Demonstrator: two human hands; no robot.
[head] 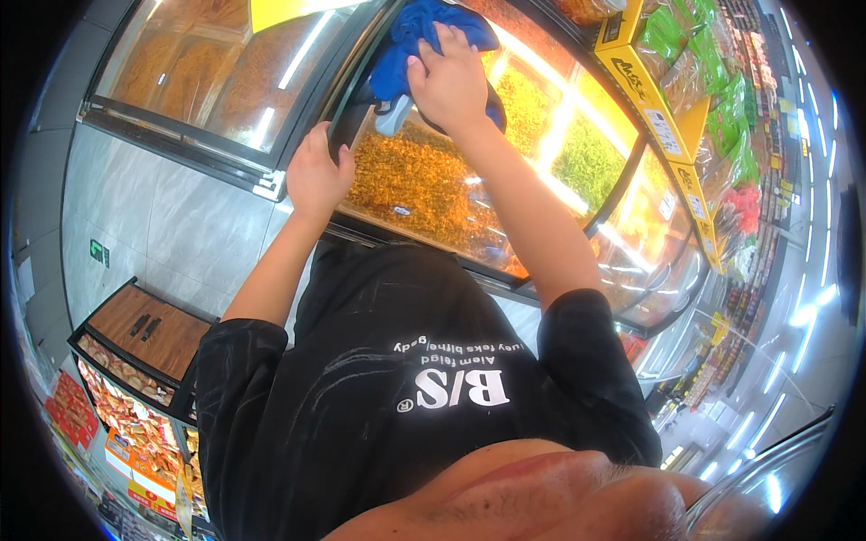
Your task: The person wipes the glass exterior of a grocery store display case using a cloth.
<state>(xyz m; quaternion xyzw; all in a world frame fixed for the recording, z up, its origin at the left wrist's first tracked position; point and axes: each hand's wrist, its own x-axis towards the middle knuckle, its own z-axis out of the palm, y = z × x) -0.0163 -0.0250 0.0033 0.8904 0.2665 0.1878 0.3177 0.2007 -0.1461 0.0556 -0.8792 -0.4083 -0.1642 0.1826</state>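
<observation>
My right hand (450,84) presses a bunched blue cloth (413,30) down over a display case of loose food. Its fingers are spread across the fabric. Just below the cloth, a pale grey-blue handle (392,116) sticks out; what it belongs to is hidden. My left hand (319,169) is at the dark-edged upright panel (358,71) between two case sections, thumb on one side and fingers on the other. Orange-brown loose food (413,176) fills the compartment between my arms.
A second case section (183,74) with brown food under glass stands to the left. Yellow cartons (649,101) of packaged goods line the right edge. A wood-topped stand (145,324) is at lower left. Bright reflections cover the lit glass on the right.
</observation>
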